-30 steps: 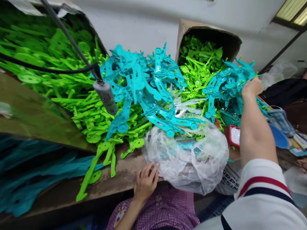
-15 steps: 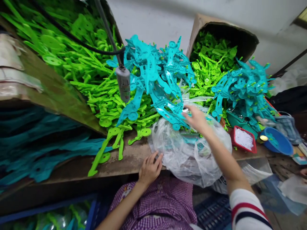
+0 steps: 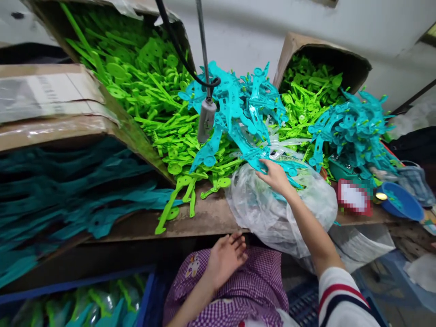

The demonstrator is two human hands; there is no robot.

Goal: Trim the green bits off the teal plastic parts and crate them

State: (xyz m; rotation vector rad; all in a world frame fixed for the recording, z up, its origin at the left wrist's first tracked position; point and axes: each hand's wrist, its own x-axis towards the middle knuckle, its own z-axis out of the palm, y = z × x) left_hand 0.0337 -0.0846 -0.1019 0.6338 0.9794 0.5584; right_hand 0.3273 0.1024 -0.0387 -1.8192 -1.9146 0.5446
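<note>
My right hand (image 3: 275, 176) reaches over the bench, its thumb and fingers pinching the near end of a long turquoise plastic part (image 3: 245, 147). That part lies at the front of a heap of similar turquoise parts (image 3: 226, 91). Below the wrist spreads a clear plastic bag (image 3: 252, 195), with some turquoise pieces showing in and on it. My left hand (image 3: 227, 256) is above my lap, just off the bench edge, palm turned up. Its fingers are loosely bent and hold nothing.
Lime-green plastic parts (image 3: 153, 104) spill from a large cardboard box at left; another box (image 3: 286, 50) stands at back right. A screwdriver-like grey tool (image 3: 206, 119) hangs over the heap. Right are more turquoise parts (image 3: 354, 122) and a blue bowl (image 3: 415, 206). A blue crate (image 3: 148, 290) sits below left.
My left hand has come off the bench edge toward my lap and turned palm up. My right hand has closed on a turquoise part. The view has shifted left.
</note>
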